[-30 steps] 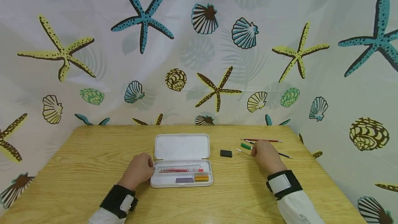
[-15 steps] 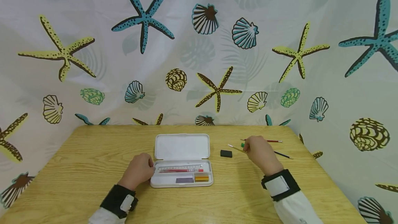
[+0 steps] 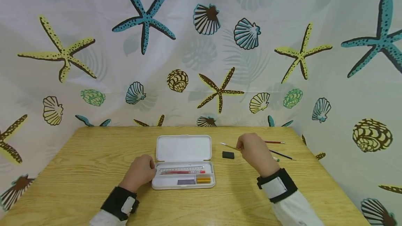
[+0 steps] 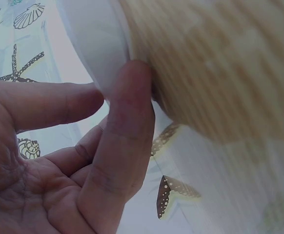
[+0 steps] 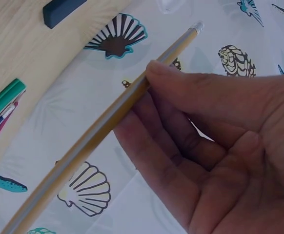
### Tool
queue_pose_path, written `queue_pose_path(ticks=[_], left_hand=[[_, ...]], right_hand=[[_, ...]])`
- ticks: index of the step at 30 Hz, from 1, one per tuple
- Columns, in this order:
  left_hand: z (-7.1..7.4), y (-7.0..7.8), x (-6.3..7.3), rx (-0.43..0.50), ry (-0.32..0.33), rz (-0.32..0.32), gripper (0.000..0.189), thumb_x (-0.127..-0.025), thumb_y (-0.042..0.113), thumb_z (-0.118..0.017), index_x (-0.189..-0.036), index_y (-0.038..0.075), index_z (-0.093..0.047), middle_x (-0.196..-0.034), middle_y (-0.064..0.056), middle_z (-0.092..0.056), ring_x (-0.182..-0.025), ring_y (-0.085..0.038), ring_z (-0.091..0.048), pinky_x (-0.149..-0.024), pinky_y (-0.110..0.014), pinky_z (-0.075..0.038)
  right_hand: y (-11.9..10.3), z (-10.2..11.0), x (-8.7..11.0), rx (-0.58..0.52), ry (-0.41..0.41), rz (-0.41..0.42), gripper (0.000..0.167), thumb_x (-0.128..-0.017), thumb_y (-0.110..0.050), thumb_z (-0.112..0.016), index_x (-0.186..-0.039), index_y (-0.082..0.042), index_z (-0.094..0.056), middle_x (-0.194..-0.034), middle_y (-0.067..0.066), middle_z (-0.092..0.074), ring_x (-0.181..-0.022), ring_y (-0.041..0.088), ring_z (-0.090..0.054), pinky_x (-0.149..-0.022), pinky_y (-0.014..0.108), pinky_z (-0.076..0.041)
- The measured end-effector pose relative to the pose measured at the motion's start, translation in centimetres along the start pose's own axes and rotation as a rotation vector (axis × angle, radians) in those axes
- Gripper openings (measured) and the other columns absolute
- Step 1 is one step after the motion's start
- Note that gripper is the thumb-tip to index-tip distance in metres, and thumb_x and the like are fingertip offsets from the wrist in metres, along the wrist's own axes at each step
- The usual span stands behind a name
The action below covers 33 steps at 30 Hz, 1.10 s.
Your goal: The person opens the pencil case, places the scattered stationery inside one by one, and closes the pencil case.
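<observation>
Both hands busy and well apart, the open pencil case between them.

Left hand [image 3: 139, 172]: thumb and forefinger drawn together in a pinch on the left edge of the white pencil case [image 3: 165, 180]. The wrist view shows both fingertips meeting the white edge, the remaining fingers bent loosely below.

Right hand [image 3: 255, 152]: clamped on a yellow-brown pencil [image 5: 83, 144], thumb on one side, fingers bent against the other. Grip is nearer the pale end, which points left in the head view, toward the case. The wrist view shows a grey stripe along the shaft.

Case lies on the wooden table [image 3: 110, 149], lid [image 3: 184, 147] folded back flat on the far side. Inside: clear ruler [image 3: 182, 168] and red pen [image 3: 188, 172] in the long far compartment; purple block [image 3: 186, 182] and orange block [image 3: 203, 180] in separate near compartments.

Black eraser [image 3: 228, 155] on the table between the case and the right hand, touching neither. Right of it, partly hidden by the hand: red pencil [image 3: 276, 142], dark pencil [image 3: 282, 155] and green-capped marker [image 5: 8, 95]. Dark band on each wrist.
</observation>
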<state>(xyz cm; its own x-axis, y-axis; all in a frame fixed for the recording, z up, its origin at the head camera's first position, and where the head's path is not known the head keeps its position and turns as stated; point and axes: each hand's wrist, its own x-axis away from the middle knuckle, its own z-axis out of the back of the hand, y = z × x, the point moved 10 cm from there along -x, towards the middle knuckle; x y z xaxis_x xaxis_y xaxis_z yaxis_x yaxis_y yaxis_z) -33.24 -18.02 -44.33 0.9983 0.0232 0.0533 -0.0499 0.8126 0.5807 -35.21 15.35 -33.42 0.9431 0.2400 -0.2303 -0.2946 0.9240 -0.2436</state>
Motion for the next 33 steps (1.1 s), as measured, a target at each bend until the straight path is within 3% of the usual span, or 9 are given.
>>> queue_pose_path(ticks=[12,33], left_hand=[[0.2,0.4,0.1,-0.003,-0.001,-0.009,0.007,-0.084,0.004,-0.064,-0.077,0.002,-0.060,-0.071,-0.008,-0.056,-0.060,-0.019,-0.054,-0.052,-0.027,-0.039],[0.2,0.4,0.1,0.008,0.013,-0.042,0.007,-0.081,0.003,-0.064,-0.075,0.003,-0.060,-0.068,-0.007,-0.053,-0.058,-0.019,-0.051,-0.051,-0.028,-0.037]], right_hand=[[-3.4,0.4,-0.3,0.015,0.002,0.025,0.017,-0.081,0.009,-0.069,-0.083,-0.007,-0.074,-0.083,0.006,-0.071,-0.077,0.018,-0.064,-0.070,0.035,-0.055],[-8.4,-1.6,-0.4,0.019,-0.062,0.101,0.015,-0.084,0.007,-0.070,-0.081,-0.008,-0.071,-0.077,0.001,-0.064,-0.071,0.015,-0.055,-0.068,0.031,-0.052]])
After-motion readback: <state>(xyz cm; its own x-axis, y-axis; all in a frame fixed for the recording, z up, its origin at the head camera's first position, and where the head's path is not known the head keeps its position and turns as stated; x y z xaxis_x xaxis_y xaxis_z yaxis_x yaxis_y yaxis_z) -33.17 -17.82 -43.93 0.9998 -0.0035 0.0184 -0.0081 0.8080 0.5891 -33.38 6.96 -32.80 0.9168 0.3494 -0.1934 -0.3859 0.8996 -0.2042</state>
